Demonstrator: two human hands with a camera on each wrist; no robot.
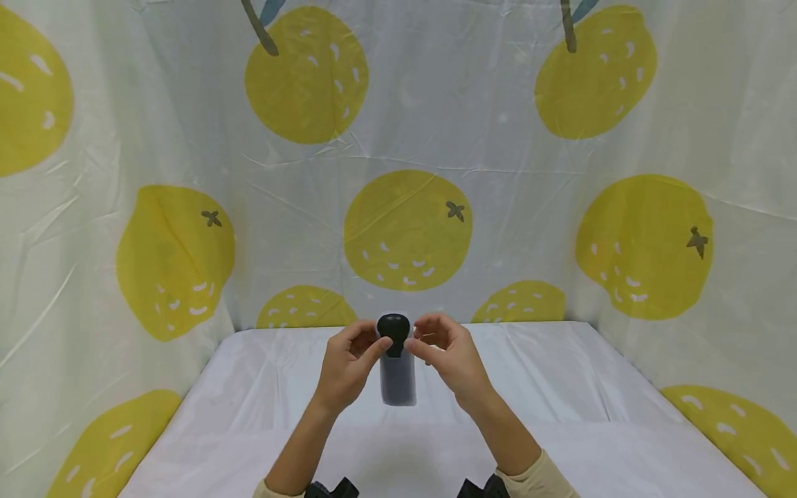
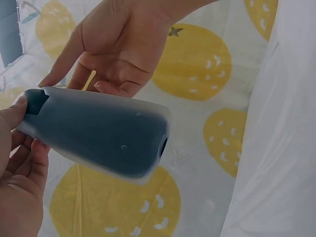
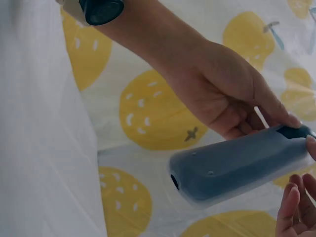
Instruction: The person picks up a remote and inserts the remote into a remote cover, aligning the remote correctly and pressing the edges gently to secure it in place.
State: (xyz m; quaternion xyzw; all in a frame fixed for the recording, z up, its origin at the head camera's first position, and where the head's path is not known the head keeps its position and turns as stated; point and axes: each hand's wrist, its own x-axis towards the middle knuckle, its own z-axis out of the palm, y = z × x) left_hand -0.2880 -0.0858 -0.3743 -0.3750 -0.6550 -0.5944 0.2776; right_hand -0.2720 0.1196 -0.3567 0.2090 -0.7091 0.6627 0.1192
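Between both hands, a dark handheld device [image 1: 394, 335] with a rounded black top stands upright in a frosted translucent sleeve [image 1: 398, 382]. My left hand [image 1: 346, 366] pinches its upper part, the thumb lying on the black end and the other fingers curled behind. From the other side, my right hand [image 1: 457, 360] has its thumb at the sleeve's upper edge, its fingers bent. In the left wrist view the sleeve [image 2: 103, 131] shows a small dark opening in its bottom end. The right wrist view shows the sleeve [image 3: 237, 165] slanting from the hands. Fingertips behind the device are partly hidden.
A white-covered table [image 1: 268, 394] spreads below the hands. Behind it and along both sides hangs a pale curtain [image 1: 411, 152] printed with large yellow fruits. Black wrist mounts [image 1: 333, 488] show at the bottom of the head view.
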